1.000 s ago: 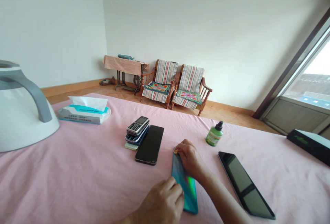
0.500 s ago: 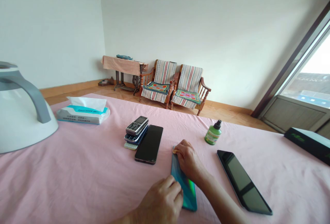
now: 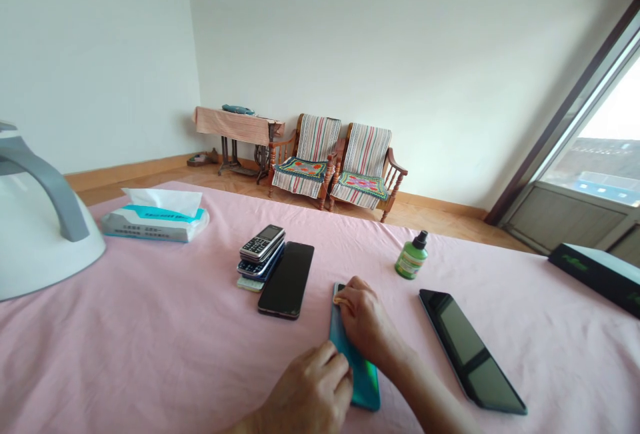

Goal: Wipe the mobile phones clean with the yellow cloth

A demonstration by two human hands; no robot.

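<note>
A blue-green smartphone (image 3: 366,381) lies back side up on the pink cloth, with a dark camera patch at its far end. My left hand (image 3: 316,384) is closed, its curled fingers against the phone's left edge. Near the far end, my right hand (image 3: 363,314) presses down on the phone, fingers pinched on a small beige cloth (image 3: 341,300). Most of that cloth is hidden by the fingers. Left of the hands lie a black smartphone (image 3: 287,281) and a stack of several old keypad phones (image 3: 263,244).
To the right are a dark tablet (image 3: 473,354), a green spray bottle (image 3: 411,257) and a black box (image 3: 590,281). A tissue pack (image 3: 155,221) and a white kettle (image 3: 45,234) stand at the left. Two wooden chairs (image 3: 363,184) are beyond the table.
My right hand has shifted slightly down the phone with the cloth, and the dark camera patch shows more. My left hand stays at the edge. The whole view has moved a little.
</note>
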